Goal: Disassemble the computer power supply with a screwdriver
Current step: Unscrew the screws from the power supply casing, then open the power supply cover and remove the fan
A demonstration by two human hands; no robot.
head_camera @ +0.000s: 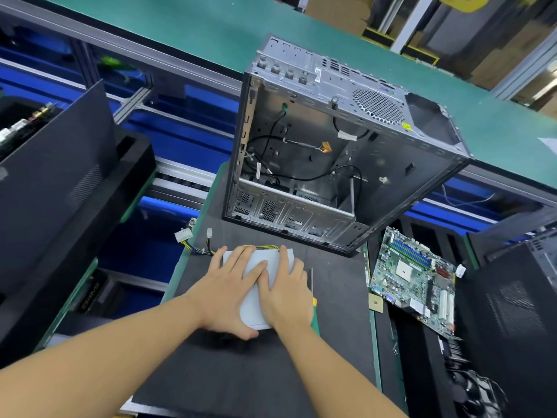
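A grey power supply (252, 309) lies on the black mat (241, 375) in front of me. Its yellow and black cable bundle (199, 247) runs off to the left and ends in white connectors. My left hand (224, 292) lies flat across the supply's left side, fingers straight, thumb down at its near edge. My right hand (287, 292) rests flat on its right side, fingers straight. The two hands meet over the top face. A thin shaft, maybe the screwdriver (311, 282), lies on the mat just right of my right hand.
An open, gutted computer case (331, 164) stands beyond the supply with loose cables inside. A motherboard (414, 282) lies to the right. Black case panels (60, 182) lean at the left, more dark cases (512, 312) at the right. A green conveyor (211, 28) runs behind.
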